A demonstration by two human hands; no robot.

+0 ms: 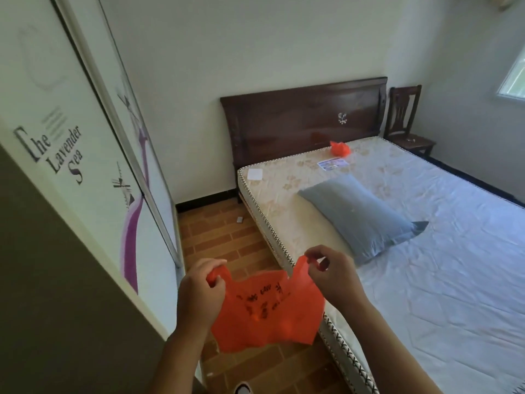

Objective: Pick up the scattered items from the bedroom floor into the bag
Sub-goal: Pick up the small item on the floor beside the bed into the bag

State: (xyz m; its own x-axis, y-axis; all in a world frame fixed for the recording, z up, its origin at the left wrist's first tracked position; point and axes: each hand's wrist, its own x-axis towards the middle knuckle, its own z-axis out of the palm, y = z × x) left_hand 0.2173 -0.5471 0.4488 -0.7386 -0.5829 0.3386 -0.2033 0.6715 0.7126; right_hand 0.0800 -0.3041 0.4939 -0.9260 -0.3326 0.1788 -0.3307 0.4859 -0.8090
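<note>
An orange plastic bag [267,311] with black print hangs between my hands over the floor strip beside the bed. My left hand [200,288] grips its left handle. My right hand [331,273] pinches its right handle, and the bag is stretched flat between them. A small pale item [240,220] lies on the brick-pattern floor [227,240] near the bed's head end. A tiny white scrap [210,374] lies on the floor near my feet.
The bed [426,251] fills the right side, with a blue pillow [358,214], a second orange bag [339,148], a card [333,163] and a white square [254,174] on it. A wardrobe [85,166] lines the left. A wooden chair [406,123] stands at the far right.
</note>
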